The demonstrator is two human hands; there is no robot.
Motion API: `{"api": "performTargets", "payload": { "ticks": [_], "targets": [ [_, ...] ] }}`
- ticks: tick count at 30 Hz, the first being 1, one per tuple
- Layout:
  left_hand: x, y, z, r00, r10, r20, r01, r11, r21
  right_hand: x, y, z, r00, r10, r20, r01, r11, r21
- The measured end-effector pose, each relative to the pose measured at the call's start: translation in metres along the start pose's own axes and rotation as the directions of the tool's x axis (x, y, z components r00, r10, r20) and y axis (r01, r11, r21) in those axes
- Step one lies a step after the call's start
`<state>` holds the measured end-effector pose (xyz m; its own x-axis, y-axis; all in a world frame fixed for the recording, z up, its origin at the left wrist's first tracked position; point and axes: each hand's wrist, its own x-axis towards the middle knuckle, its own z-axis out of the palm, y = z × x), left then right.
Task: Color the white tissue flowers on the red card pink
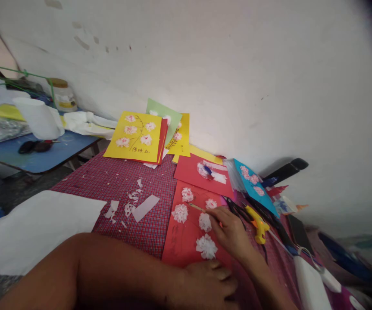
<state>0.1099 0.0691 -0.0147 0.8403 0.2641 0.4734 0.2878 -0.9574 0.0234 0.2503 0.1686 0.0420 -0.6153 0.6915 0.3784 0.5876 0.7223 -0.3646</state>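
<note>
My right hand is closed around what looks like a thin paintbrush. Its tip reaches left between two paper flowers on a red card. The upper flowers, such as one pale pink flower, carry a pink tint, while a lower flower is plain white. Faint dark lines and writing show on the card. My left hand lies with fingers apart over the card's near edge, holding nothing, its lower part dark and cut off by the frame.
Behind lies another red card with a round clear piece and white strips. Yellow flower cards lean at the back. A yellow glue gun and a blue card sit right. Paper scraps and white paper lie left.
</note>
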Motion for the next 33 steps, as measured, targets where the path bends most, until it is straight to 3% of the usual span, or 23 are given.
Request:
{"api": "performTargets", "payload": {
  "ticks": [9,24,29,33],
  "targets": [
    [0.001,0.003,0.001,1.0,-0.01,0.016,0.009,1.0,0.01,-0.007,-0.015,0.006,0.999,0.045,0.022,-0.046,0.997,0.068],
    [0.002,0.001,0.002,1.0,0.012,0.022,-0.012,1.0,0.008,-0.005,-0.008,0.01,0.996,0.086,0.02,-0.087,0.995,0.043],
    [0.002,0.001,-0.003,0.999,0.014,0.033,-0.014,1.0,-0.009,-0.005,-0.005,0.004,0.991,0.124,0.042,-0.125,0.992,0.023],
    [0.002,0.002,-0.004,0.999,0.0,0.042,0.0,1.0,-0.02,-0.012,-0.007,-0.003,0.992,0.128,-0.021,-0.127,0.99,0.064]
  ]
}}
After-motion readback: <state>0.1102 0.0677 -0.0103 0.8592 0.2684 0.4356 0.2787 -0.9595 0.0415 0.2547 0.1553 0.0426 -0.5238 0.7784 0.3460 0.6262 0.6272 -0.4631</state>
